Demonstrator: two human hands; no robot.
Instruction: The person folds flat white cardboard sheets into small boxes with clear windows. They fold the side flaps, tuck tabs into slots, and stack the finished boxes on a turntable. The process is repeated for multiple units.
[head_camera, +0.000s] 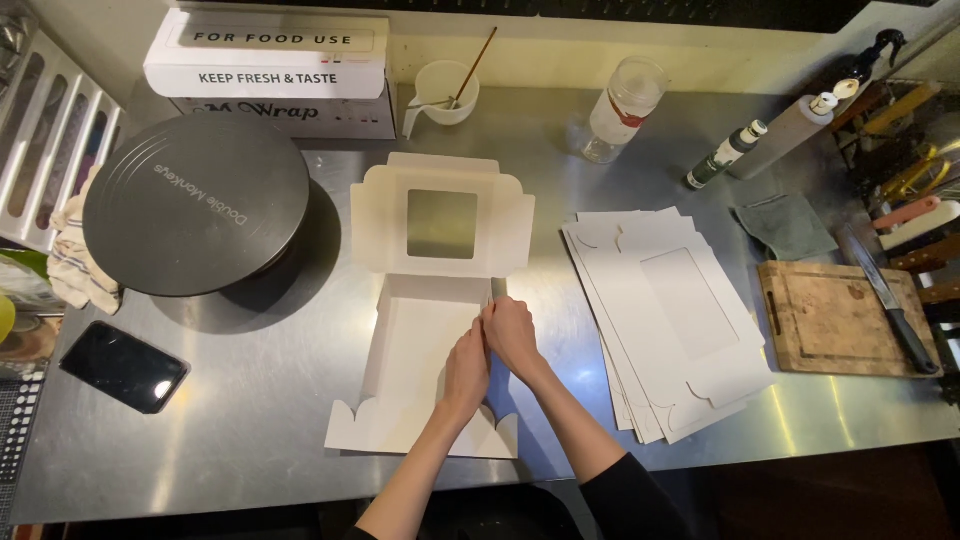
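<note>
From the head camera, a flat white cardboard box (432, 330) lay unfolded near the middle of the steel table (250, 420), its windowed lid panel spread open toward the far side. Both hands worked side by side on the box's right wall. The left hand (466, 368) pinched the upright fold of that wall, fingers closed on the card. The right hand (512, 335) touched the left one and gripped the same edge just beyond it, also closed on the card.

Just to the right of the box lay a stack of flat box blanks (665, 325), fanned slightly, the top one showing a window cutout. Farther right sat a wooden cutting board (830, 320) with a knife (890, 300) resting across its right edge, and a folded grey cloth (785, 225) behind it.

Left of the box stood a round black turntable (195, 205), with a dark phone (123, 366) lying nearer the front edge. At the back were a white wrap dispenser carton (270, 70), a white cup (445, 92) holding a stick, and a clear plastic bottle (620, 110).
</note>
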